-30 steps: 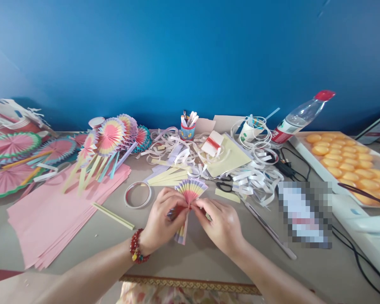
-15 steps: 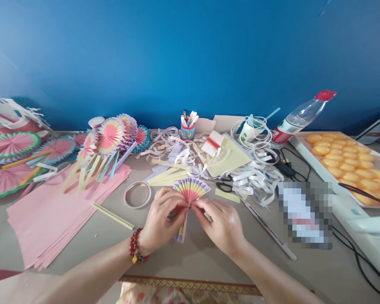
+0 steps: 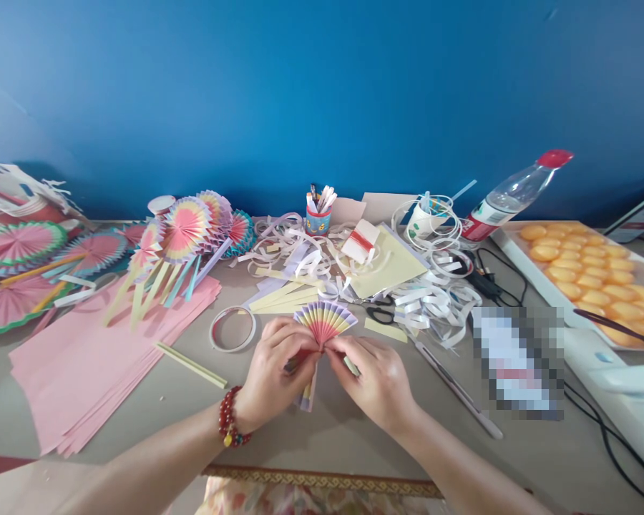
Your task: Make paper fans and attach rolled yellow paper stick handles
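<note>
A small pleated paper fan point(image 3: 325, 322), pink at its centre with yellow and purple bands, is spread upward between my hands above the table. My left hand point(image 3: 282, 365), with red beads at its wrist, pinches the fan near its gathered middle. From the other side my right hand point(image 3: 373, 379) grips the same spot between thumb and fingers. The fan's lower folded part hangs below my fingertips, partly covered by the left hand. A roll of tape point(image 3: 212, 335) lies left of my hands, beside a folded pale yellow strip point(image 3: 190, 365).
Pink paper sheets point(image 3: 96, 365) and finished paper fans point(image 3: 185, 229) lie at the left. Behind my hands are paper scraps point(image 3: 305, 261), a pen cup point(image 3: 318, 224) and scissors point(image 3: 381, 315). A craft knife point(image 3: 456, 390), bottle point(image 3: 507, 197) and tray of orange items point(image 3: 507, 243) are rightward.
Hardly anything differs. Both hands keep their pinch on the pleated fan in the same place, and the view has shifted very slightly.
</note>
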Available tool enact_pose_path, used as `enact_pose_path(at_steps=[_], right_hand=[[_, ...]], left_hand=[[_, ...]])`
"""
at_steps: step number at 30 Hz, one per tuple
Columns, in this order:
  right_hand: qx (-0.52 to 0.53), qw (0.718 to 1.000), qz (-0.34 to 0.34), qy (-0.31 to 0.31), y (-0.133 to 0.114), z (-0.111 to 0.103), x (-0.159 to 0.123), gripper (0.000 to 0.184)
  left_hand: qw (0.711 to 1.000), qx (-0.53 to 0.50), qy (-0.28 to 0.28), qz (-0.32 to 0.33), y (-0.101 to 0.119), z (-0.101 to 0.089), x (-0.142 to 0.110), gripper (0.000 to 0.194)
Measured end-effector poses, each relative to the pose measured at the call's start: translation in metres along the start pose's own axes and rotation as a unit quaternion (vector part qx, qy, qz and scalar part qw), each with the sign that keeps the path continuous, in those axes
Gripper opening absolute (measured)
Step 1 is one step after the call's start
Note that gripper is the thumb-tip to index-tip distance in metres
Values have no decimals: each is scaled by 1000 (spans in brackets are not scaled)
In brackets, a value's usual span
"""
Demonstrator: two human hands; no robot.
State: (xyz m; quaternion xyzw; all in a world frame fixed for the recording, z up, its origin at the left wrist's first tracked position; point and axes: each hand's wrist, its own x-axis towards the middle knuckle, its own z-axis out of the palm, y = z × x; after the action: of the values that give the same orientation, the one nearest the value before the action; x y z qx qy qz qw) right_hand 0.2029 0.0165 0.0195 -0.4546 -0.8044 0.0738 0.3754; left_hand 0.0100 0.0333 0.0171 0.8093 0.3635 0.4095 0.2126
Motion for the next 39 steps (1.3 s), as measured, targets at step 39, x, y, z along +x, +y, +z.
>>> enact_pose_path(at_steps=[39], right_hand=[[30, 1000, 5, 7, -3, -3, 2, 14]], left_hand=[[1000, 1, 11, 4, 1, -1, 2, 15]])
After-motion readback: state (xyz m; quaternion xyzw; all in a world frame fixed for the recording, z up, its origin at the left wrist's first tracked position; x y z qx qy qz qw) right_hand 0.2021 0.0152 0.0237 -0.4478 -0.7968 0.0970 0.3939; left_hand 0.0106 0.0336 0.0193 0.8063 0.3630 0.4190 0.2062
